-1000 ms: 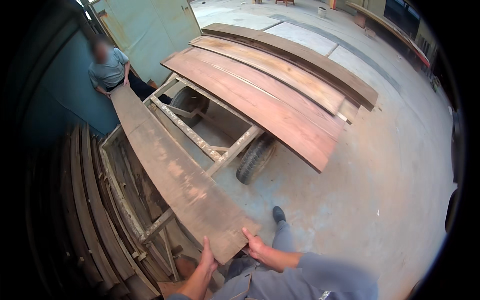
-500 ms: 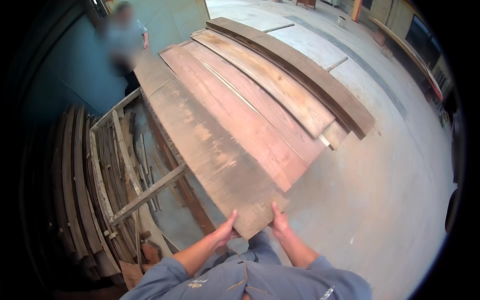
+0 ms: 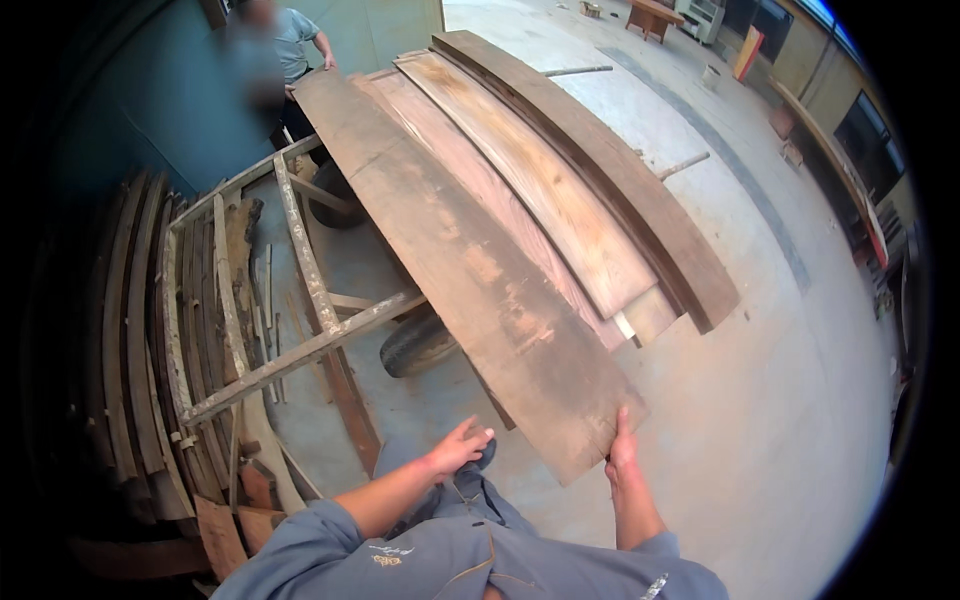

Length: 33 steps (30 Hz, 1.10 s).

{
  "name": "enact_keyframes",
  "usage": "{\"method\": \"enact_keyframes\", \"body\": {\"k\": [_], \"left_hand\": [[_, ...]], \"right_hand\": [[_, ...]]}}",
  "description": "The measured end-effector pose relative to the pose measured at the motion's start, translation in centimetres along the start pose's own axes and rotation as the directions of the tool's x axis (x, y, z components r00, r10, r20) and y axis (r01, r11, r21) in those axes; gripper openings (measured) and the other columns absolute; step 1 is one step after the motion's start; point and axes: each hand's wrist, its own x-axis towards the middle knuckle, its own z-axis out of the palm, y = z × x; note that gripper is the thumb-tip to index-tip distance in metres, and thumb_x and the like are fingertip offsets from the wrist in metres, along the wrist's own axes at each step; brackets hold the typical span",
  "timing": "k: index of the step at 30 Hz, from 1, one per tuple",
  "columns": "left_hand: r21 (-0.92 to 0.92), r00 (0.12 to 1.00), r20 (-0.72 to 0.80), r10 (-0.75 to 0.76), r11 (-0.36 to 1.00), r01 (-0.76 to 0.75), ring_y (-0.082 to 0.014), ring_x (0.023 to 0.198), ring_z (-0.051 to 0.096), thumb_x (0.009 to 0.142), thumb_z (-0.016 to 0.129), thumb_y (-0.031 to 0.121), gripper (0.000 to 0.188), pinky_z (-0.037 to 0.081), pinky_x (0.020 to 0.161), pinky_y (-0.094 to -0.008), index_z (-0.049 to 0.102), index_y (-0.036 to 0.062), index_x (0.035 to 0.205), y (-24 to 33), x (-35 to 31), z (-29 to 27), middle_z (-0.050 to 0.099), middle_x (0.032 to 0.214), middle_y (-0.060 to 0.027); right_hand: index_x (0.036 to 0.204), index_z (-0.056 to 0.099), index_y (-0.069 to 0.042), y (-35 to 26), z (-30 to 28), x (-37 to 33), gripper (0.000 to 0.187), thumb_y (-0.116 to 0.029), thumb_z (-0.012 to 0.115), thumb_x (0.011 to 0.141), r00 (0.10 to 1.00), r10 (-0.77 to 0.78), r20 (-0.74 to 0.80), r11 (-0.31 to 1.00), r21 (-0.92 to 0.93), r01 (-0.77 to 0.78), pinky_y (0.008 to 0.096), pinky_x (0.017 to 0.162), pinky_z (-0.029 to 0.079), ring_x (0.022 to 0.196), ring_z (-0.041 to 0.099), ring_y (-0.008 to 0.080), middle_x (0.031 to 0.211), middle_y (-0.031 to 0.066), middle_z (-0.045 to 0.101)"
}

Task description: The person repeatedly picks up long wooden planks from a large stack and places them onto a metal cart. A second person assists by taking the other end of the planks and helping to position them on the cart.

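Note:
A long, weathered brown plank (image 3: 450, 270) stretches from near me toward the far left. My right hand (image 3: 623, 452) grips its near right corner, thumb on top and fingers underneath. Just short of the near left corner, my left hand (image 3: 460, 447) hangs clear of the wood, its fingers loosely spread with nothing in them. At the far end another person (image 3: 296, 45) has a hand on the plank. Beneath and to the right of it lie a pinkish board (image 3: 500, 190), a light yellowish board (image 3: 545, 190) and a thick dark board (image 3: 620, 165).
A wheeled metal frame (image 3: 310, 350) supports the boards, with a tyre (image 3: 418, 345) showing underneath. Several upright-leaning planks (image 3: 125, 330) and scrap wood line the left side. Concrete floor (image 3: 780, 420) spreads to the right. A wooden table (image 3: 655, 18) stands far back.
The plank's near end has swung right, covering more of the pinkish board. My left hand has let go of it, while my right hand has travelled right with it.

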Motion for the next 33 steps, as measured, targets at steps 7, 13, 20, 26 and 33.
{"method": "enact_keyframes", "body": {"k": [7,13,20,26,33], "left_hand": [[0.144,0.959,-0.177,0.221,0.970,-0.197,-0.0259,0.126,0.060,0.104,0.062,0.034,0.062,0.048,0.109,-0.0378,0.043,-0.0051,0.148,3.6,5.6,5.7,0.051,0.149,-0.0234],[0.496,0.900,-0.352,0.256,0.867,-0.053,-0.0411,0.133,0.052,0.099,0.063,0.041,0.063,0.043,0.113,-0.0445,0.049,-0.0014,0.143,3.6,9.2,5.5,0.050,0.142,-0.0279],[0.563,0.855,-0.408,0.321,0.825,-0.041,-0.0411,0.131,0.052,0.099,0.062,0.036,0.058,0.043,0.113,-0.0442,0.049,0.0039,0.145,9.2,15.7,9.0,0.049,0.140,-0.0271],[0.570,0.824,-0.427,0.372,0.818,-0.074,-0.0419,0.130,0.052,0.099,0.062,0.029,0.055,0.043,0.113,-0.0439,0.050,-0.0015,0.143,16.2,23.3,16.7,0.051,0.136,-0.0296],[0.621,0.814,-0.436,0.383,0.783,-0.035,-0.0445,0.130,0.054,0.099,0.065,0.032,0.058,0.046,0.110,-0.0477,0.050,-0.0095,0.137,20.0,33.3,24.2,0.048,0.139,-0.0306]], "right_hand": [[0.158,0.033,-0.003,0.7,-2.1,1.7,0.089,-0.066,0.056,0.099,0.994,0.093,0.056,0.993,-0.078,-0.088,0.0517,0.116,0.041,0.138,0.052,0.0326,0.154,0.0171,0.050],[0.158,0.033,-0.005,0.8,-0.1,4.0,0.084,-0.065,0.051,0.102,0.978,0.176,0.115,0.984,-0.011,-0.176,0.0530,0.118,0.039,0.142,0.048,0.0333,0.155,0.0164,0.048],[0.157,0.034,-0.001,-1.2,-2.6,14.3,0.088,-0.067,0.050,0.101,0.942,0.218,0.256,0.970,0.050,-0.239,0.0571,0.113,0.043,0.139,0.051,0.0354,0.154,0.0182,0.048],[0.159,0.032,-0.004,-9.9,-5.0,22.1,0.088,-0.071,0.041,0.102,0.931,0.234,0.279,0.971,-0.011,-0.241,0.0567,0.117,0.037,0.145,0.044,0.0348,0.159,0.0167,0.043],[0.160,0.032,-0.008,-15.5,-10.4,32.6,0.086,-0.073,0.032,0.103,0.931,0.266,0.250,0.964,-0.065,-0.258,0.0554,0.119,0.037,0.146,0.044,0.0352,0.161,0.0144,0.042]]}}
